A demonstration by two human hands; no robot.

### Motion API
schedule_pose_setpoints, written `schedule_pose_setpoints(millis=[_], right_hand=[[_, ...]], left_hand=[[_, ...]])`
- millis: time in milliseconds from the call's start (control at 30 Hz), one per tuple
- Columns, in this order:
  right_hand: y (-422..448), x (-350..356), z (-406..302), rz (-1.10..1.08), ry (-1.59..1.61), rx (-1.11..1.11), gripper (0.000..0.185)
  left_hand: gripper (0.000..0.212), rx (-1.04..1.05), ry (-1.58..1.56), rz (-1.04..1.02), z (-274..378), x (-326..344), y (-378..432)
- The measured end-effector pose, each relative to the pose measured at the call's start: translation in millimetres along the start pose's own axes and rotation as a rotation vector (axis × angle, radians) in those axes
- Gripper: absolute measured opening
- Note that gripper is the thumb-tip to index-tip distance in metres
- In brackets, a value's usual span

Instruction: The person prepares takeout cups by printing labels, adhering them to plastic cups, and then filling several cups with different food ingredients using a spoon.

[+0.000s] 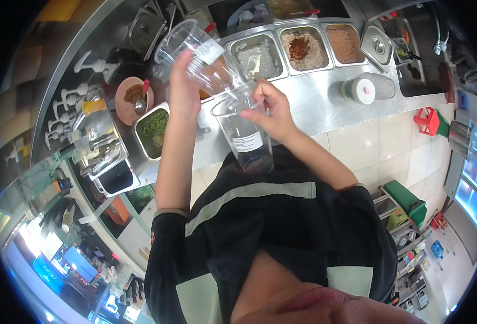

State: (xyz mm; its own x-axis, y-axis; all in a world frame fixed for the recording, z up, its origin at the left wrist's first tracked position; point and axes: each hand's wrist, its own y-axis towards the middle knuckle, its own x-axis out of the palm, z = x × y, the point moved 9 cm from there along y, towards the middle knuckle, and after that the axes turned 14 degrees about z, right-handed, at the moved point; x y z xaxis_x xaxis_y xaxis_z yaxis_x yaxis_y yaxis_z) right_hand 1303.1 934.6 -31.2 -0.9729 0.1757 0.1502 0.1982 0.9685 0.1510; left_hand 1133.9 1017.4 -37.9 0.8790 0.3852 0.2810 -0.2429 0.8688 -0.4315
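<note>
My left hand is closed around a stack of clear plastic cups with a white label, tilted above the steel counter. In my right hand is the rim of another clear plastic cup, which bears a printed label and hangs in front of my black shirt. The mouth of this cup is close to the lower end of the stack; whether they touch I cannot tell. Behind the cups lies a steel pan with a pale, translucent food. Left of my left forearm sits a steel pan of green beans or peas.
Farther right are steel pans of pale grains with a brown topping and of brown beads, a steel lid and a white-lidded container. At left stand a pink bowl and several pump dispensers.
</note>
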Motion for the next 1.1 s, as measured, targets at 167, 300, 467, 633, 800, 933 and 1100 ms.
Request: schedule_pose_setpoints(millis=[167,300,467,633,800,933,1100], right_hand=[[-2.3,-43.0,25.1,-0.029,-0.145,0.261,0.044],[27.0,-60.1,9.7,-0.346,-0.3,0.173,0.033],[75.9,-48.8,12.9,-0.631,-0.276,-0.023,0.029],[276.2,-194.3,119.2,-0.05,-1.74,-0.349,0.057],[291.1,-207.8,203.0,-0.28,-1.553,0.27,0.04],[303.7,-173.9,169.6,-0.466,-1.549,0.076,0.03],[297.0,-140.9,155.9,-0.252,-1.514,-0.13,0.019]], left_hand=[[0.045,-0.133,0.118,-0.102,-53.6,16.9,-1.6],[0.045,-0.264,-0.043,0.008,-77.8,6.2,-2.5],[0.052,-0.379,0.356,-0.038,-100.9,-9.5,-3.5],[0.057,-0.503,0.13,-0.07,-107.9,-1.1,-26.9],[0.056,-0.392,0.132,0.03,-114.3,-12.1,-14.8],[0.059,-0.407,0.112,0.095,-110.9,-5.5,-3.3],[0.063,-0.27,0.208,0.12,-103.3,12.7,22.0]])
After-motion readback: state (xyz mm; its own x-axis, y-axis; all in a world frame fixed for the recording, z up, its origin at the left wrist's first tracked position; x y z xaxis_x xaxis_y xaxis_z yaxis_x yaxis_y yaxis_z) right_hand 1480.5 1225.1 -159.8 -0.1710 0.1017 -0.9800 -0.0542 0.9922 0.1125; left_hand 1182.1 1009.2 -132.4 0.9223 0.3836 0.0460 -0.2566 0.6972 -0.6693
